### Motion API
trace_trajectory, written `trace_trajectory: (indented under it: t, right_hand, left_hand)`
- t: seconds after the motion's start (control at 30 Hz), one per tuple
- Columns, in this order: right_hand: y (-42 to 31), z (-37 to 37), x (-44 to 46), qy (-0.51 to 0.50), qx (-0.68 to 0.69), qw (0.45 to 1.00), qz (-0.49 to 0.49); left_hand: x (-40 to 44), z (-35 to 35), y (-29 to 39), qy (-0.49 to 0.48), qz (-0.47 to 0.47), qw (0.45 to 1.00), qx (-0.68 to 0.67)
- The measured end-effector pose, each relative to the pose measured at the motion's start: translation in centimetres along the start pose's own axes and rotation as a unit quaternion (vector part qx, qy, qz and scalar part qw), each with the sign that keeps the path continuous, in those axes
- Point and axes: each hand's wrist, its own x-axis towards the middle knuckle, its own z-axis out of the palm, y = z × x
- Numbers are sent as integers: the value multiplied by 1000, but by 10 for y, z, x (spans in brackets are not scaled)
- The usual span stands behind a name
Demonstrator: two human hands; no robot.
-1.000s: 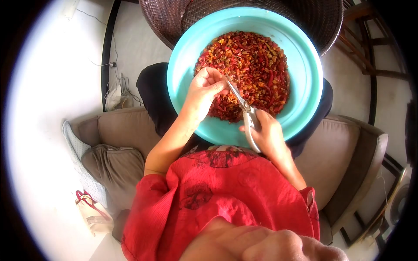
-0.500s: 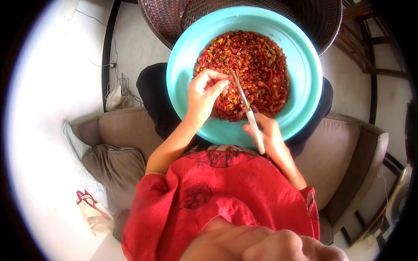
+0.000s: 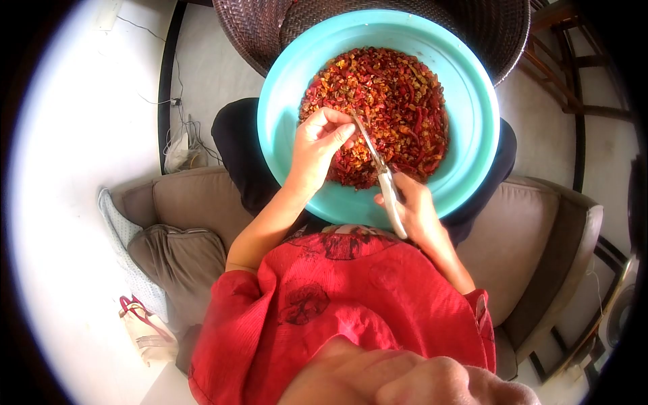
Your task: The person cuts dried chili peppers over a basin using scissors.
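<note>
**Scissors at the left fingertips, over a basin of cut red chillies**

Step in hand, as judged: snipping dried chilli with scissors (image 3: 390,196), the blades above the heap. For good technique, the piece should be gripped by its end, with only a short length exposed and the fingertips well behind the cutting line. Blade tips now lie right beside the left thumb and forefinger, so the margin looks thin; small, deliberate snips are advisable. Working low over the middle of the basin should let bits land inside the rim.

Left hand (image 3: 317,140): thumb and forefinger brought together in a narrow pinch over the near left part of the heap. Judged to hold a chilli piece; it is almost wholly hidden, so its length is uncertain.

Right hand (image 3: 416,204): wrapped around the scissor handles at the near right side of the basin. Blades point far and left, toward the pinch. They are seen nearly edge-on, so the gap between them cannot be made out.

Material: chopped chillies (image 3: 391,84), red to orange with pale seeds, pooled on the basin floor; some longer strips lie at right. The turquoise basin (image 3: 474,121) sits over the person's lap, with dark wicker (image 3: 246,30) beyond its far side.
</note>
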Motion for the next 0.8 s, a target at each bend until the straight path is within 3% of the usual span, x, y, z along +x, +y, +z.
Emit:
trace_trajectory:
  t: [0.07,0.2,0.37,0.63,0.8]
  right_hand:
    - [3,2,-1,-5,13,999,-38]
    - [11,3,-2,-28,75,997,-11]
    - [1,-3,-3,-12,-32,998,-48]
    - [1,0,-1,-9,-12,999,-31]
    - [1,-3,-3,2,-3,999,-34]
  left_hand:
    - [1,-2,0,2,-8,1000,12]
    - [2,-3,0,12,-24,998,-62]
    - [3,-3,1,0,-24,995,-93]
    - [2,-3,4,15,-8,1000,-5]
    - [3,0,1,21,-14,998,-55]
